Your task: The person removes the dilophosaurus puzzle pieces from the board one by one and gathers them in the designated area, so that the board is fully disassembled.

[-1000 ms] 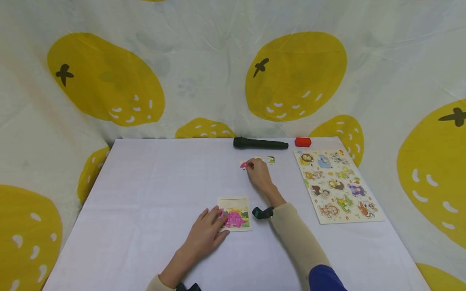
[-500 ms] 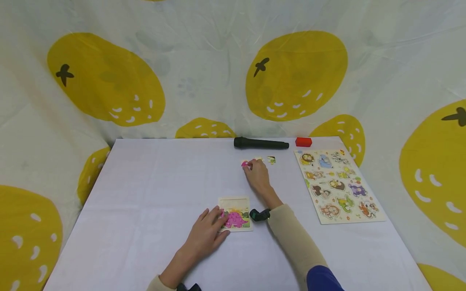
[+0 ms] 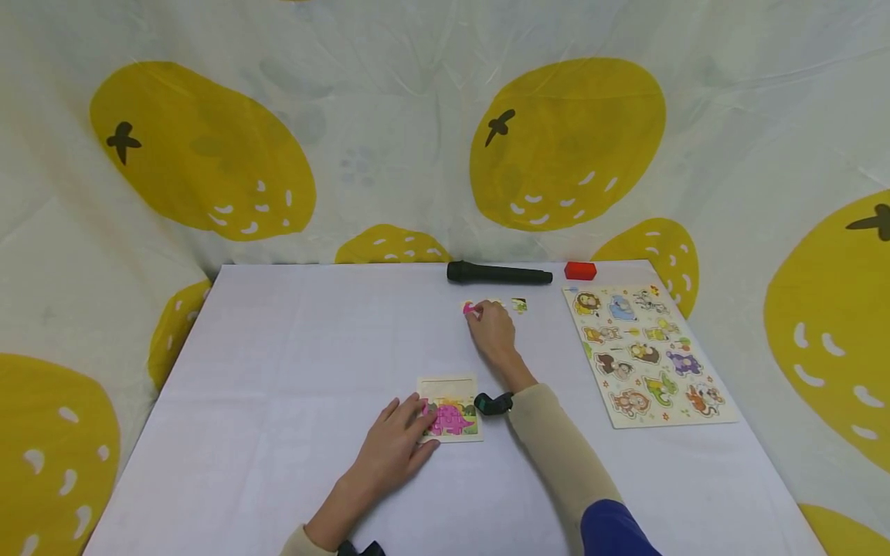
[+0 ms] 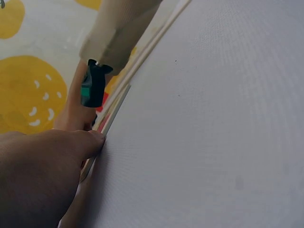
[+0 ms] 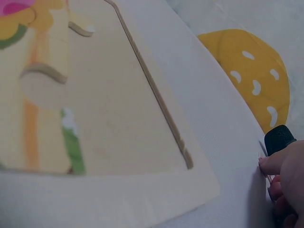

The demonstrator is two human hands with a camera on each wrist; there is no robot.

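A small jigsaw puzzle in a pale wooden tray [image 3: 448,385] lies at the near middle of the table. Pink dinosaur pieces [image 3: 452,419] fill its lower part, while the bare wooden base shows along the top. My left hand [image 3: 391,452] rests on the tray's left side with fingers spread and relaxed; in the left wrist view its thumb [image 4: 92,141] touches the tray edge. Farther back, my right hand [image 3: 495,333] pinches a pink puzzle piece [image 3: 468,307] between thumb and curled fingers, close over the table. Its fingers partly hide other pieces.
A green-and-white puzzle piece [image 3: 519,305] lies right of the right hand. Behind are a black microphone [image 3: 497,273] and a red block [image 3: 580,270]. An animal puzzle board [image 3: 650,401] lies at right. A fruit-print cloth [image 3: 389,116] hangs behind the table.
The right hand has shifted slightly, and the pink piece at its fingertips has moved a little right and back. The left hand and tray stay in place.
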